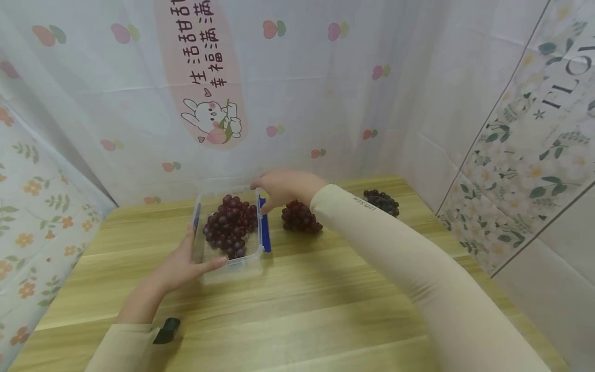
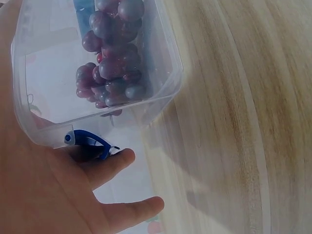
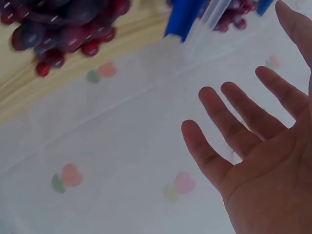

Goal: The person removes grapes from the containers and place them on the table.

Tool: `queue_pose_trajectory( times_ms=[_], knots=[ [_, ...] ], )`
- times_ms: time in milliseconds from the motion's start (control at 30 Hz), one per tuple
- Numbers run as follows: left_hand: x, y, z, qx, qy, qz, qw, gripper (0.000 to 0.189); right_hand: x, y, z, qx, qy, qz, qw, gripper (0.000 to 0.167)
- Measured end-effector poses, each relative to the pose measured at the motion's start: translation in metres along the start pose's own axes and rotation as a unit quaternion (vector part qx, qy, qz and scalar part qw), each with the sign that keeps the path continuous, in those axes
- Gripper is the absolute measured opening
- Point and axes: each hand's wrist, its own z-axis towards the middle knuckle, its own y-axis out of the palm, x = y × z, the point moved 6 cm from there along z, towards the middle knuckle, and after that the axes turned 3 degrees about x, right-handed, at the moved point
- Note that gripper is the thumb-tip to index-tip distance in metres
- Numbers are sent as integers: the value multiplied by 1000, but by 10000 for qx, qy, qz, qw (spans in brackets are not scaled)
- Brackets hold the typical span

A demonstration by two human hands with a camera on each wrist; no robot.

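Observation:
A clear plastic container [image 1: 246,260] with blue clasps stands on the table, its top uncovered, with a bunch of dark red grapes [image 1: 230,226] inside. My left hand [image 1: 183,266] rests against the near left corner, thumb along the front rim and fingers at the left side. The left wrist view shows those fingers straight and spread beside a blue clasp [image 2: 87,139]. Above the far right corner is my right hand [image 1: 288,187], holding nothing; in the right wrist view its fingers [image 3: 207,148] are spread. A blue clasp [image 1: 265,232] hangs down the container's right side.
Right of the container lies a second bunch of red grapes [image 1: 299,217], partly behind my right hand and sleeve. Farther right is a bunch of blackish grapes [image 1: 382,201]. Printed curtains [image 1: 302,103] hang behind the wooden table [image 1: 279,315] and at both sides.

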Motion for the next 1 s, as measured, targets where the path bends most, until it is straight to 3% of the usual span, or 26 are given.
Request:
queue_pose_trajectory(
  times_ms=[300, 500, 767, 1000],
  knots=[
    [7, -4, 0, 9, 15, 37, 10000, 140, -60, 15, 16, 44, -817, -251, 9963, 66],
    [8, -2, 1, -114, -86, 75, 9999, 141, -86, 42, 25, -323, -891, -123, 9954, 57],
    [7, 0, -2, -143, -113, 82, 9998, 142, -95, 80, 35, -606, -749, 40, 9953, 56],
    [6, -1, -2, -48, -91, 169, 9998, 142, -93, 86, 37, -378, -769, 269, 9960, 48]
  ],
)
